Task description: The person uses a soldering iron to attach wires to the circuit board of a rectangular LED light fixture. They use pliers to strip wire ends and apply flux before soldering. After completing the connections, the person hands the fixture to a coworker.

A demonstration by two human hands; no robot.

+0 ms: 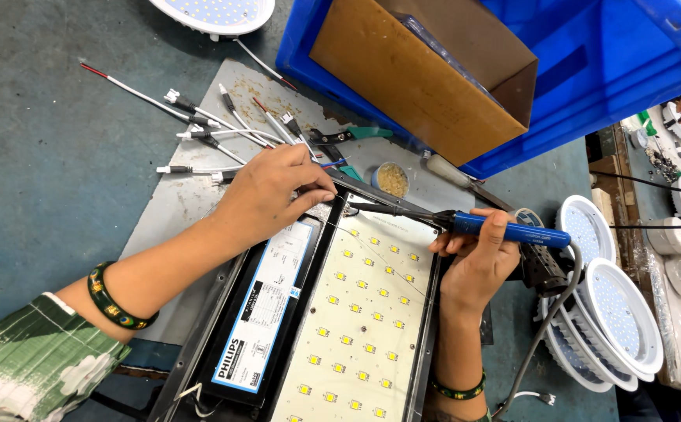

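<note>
LED board (356, 312) is lying in its frame on the desk (51, 156). Right hand (477, 254) is gripping a soldering iron (465, 223), tip at the board's top edge. Left hand (270, 191) is pinching a wire (333, 164) there; soldering looks underway, unfinished.

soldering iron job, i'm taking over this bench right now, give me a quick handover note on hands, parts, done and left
Right hand: holds the blue-handled soldering iron, tip at the top left corner of the white LED board.
Left hand: pinches a wire at that same corner, above the black driver box.
Nearby: loose cut wires, green-handled cutters, small flux tin, stacked round lamps.
Done: board and driver sit in the frame.
Left: the corner joint is in progress; whether it is finished cannot be told.
</note>
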